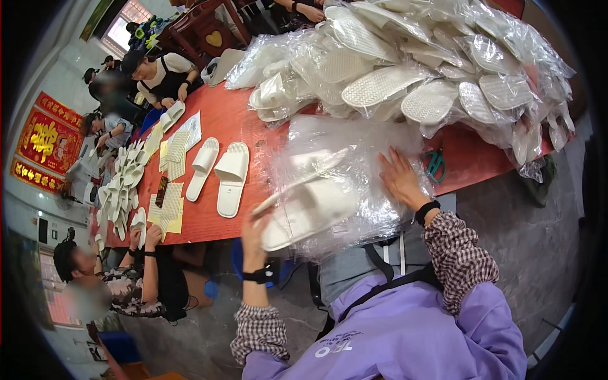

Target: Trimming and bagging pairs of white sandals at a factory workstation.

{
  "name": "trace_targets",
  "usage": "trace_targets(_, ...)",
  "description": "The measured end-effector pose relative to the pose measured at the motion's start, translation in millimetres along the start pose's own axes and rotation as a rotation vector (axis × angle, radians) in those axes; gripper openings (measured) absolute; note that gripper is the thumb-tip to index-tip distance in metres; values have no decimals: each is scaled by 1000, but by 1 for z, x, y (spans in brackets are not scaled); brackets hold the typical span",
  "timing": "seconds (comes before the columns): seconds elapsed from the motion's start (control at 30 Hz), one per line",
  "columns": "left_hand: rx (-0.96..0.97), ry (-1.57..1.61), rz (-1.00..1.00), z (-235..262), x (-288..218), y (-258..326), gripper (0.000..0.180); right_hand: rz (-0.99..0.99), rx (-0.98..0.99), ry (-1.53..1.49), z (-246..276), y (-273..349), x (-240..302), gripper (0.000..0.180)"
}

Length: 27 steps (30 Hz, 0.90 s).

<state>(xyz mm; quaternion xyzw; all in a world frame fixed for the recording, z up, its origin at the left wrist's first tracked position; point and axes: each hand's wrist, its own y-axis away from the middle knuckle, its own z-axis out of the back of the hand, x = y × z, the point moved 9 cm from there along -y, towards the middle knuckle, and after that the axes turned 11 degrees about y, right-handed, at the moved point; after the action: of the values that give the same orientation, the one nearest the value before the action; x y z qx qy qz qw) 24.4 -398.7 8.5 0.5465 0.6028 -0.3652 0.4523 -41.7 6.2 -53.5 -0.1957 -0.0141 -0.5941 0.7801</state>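
My left hand [254, 235] grips a pair of white slippers [310, 215] by their near left end, fingers closed round the edge. The slippers are tilted over a stack of clear plastic bags [373, 221], their far end at or in the top bag; blur hides which. My right hand [400, 178] lies with fingers spread on the stack's right part, pressing the film and holding nothing. Left of the bags, two loose white slippers, one wide-strapped [231, 179] and one narrower in view [202, 170], rest side by side on the red table [253, 126].
A large heap of bagged white slippers [386, 85] covers the table's far right. Green-handled scissors [435, 166] lie beside my right hand. Toward the left are yellowish sticker sheets [166, 212], a dark phone-like object [162, 192] and piled slippers [120, 187]. Co-workers handle slippers at the left edge.
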Motion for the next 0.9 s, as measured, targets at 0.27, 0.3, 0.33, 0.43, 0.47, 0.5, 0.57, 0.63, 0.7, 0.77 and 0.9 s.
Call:
trace_targets(0.27, -308, -229, -397, 135, -125, -1, 38, -30, 30, 56, 3, -2, 2, 59)
trace_targets(0.3, -344, -256, -443, 139, -139, -10, 39, -18, 21, 58, 4, -2, 3, 61)
trace_targets(0.33, -378, -281, -490, 138, -150, -22, 41, -6, 10, 62, 7, -2, 4, 62)
trace_targets(0.43, -491, -583, -576, 137, -167, -56, 58, 1, 41, 52, 4, -6, 15, 66)
trace_targets(0.47, -496, -579, -579, 137, -170, -65, 58, 5, 45, 58, 4, -9, 19, 67)
trace_targets(0.5, -500, -913, -606, 126, -180, -72, 59, 13, 40, 62, 3, -13, 24, 67)
trace_targets(0.57, -256, -1095, -614, 60, -168, -91, 58, -2, 53, 91, -2, -10, 22, 70)
trace_targets(0.63, 91, -917, -566, -91, -130, -71, 54, -48, 52, 130, 2, 3, -3, 70)
trace_targets(0.7, 440, -1042, -643, -196, -101, -18, 54, -38, 27, 107, 8, 1, 5, 71)
trace_targets(0.77, 569, -1188, -646, -241, -48, 9, 60, -10, 16, 121, 6, -5, 15, 72)
trace_targets(0.9, 446, -1404, -548, -229, 35, -21, 68, 22, -21, 174, 7, -4, 20, 76)
